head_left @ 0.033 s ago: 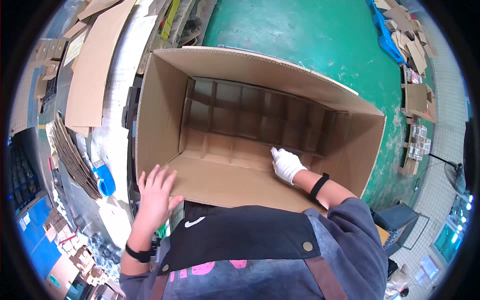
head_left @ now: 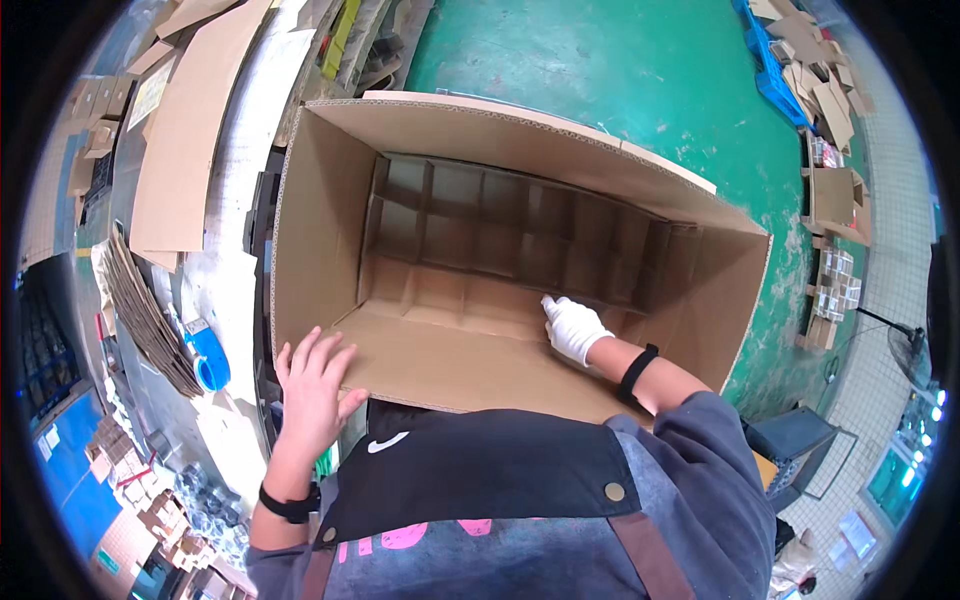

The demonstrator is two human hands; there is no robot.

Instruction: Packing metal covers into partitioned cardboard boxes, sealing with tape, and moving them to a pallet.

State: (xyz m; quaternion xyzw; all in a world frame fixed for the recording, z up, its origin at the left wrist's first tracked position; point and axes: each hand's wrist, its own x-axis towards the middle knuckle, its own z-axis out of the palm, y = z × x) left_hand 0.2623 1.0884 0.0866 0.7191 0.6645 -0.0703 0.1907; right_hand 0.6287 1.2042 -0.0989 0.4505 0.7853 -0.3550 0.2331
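Filling the centre of the frame, the open cardboard box (head_left: 330,230) has the bare left hand (head_left: 312,385) spread flat on its near edge, while the gloved right hand (head_left: 575,328) reaches inside, fingers loosely open on the divider grid (head_left: 520,235)

Right hand (head_left: 575,328) wore a white glove; left hand (head_left: 312,392) was bare. Black bands circled both wrists. Grey sweatshirt, dark apron with brown straps.
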